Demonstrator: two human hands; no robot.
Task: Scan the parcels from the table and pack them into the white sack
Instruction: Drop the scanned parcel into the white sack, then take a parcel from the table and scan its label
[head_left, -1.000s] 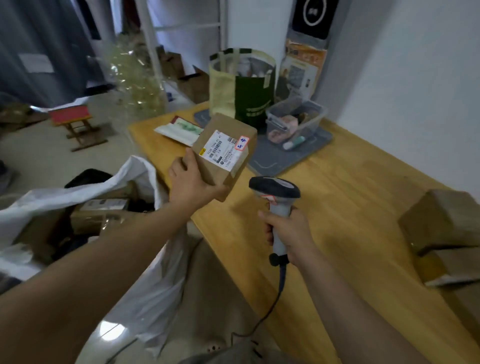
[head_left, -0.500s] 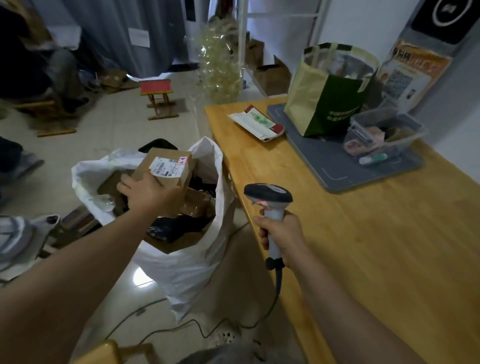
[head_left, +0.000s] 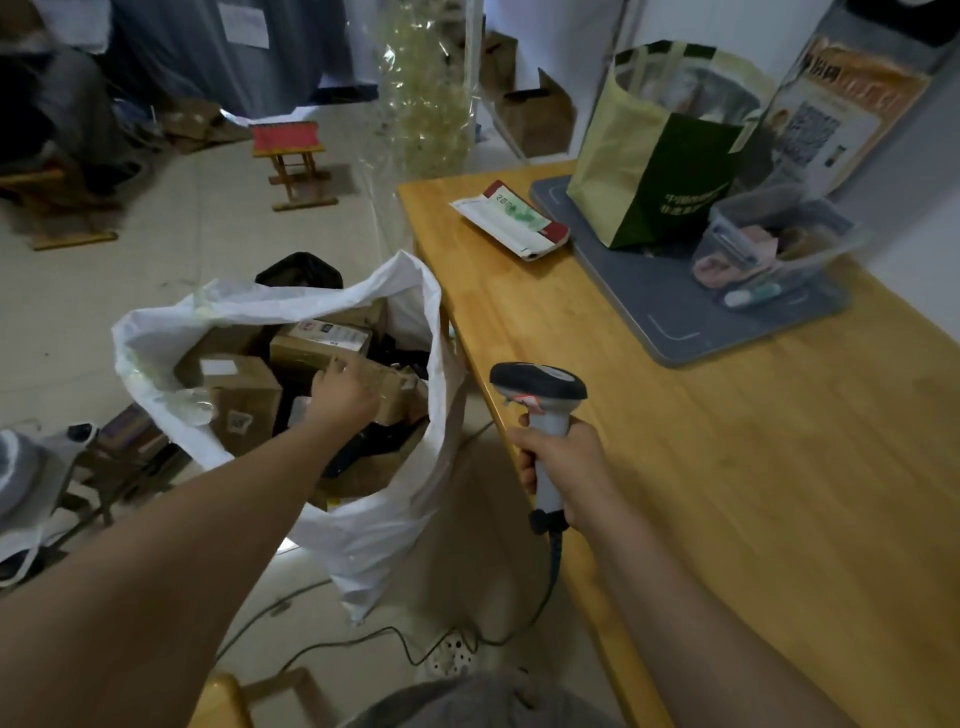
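The left hand (head_left: 345, 395) reaches into the mouth of the white sack (head_left: 374, 525), fingers loose and apart over a brown parcel (head_left: 400, 395); blur makes it hard to say whether they touch it. Other parcels (head_left: 244, 395) fill the sack, which stands on the floor just beside the tabletop (head_left: 727, 493). The right hand (head_left: 566, 467) is wrapped round the handle of the scanner (head_left: 540, 395) at the tabletop's edge.

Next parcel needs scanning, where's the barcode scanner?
In the head view, the scanner is gripped in the right hand, over the edge of the wooden table, just right of the white sack.
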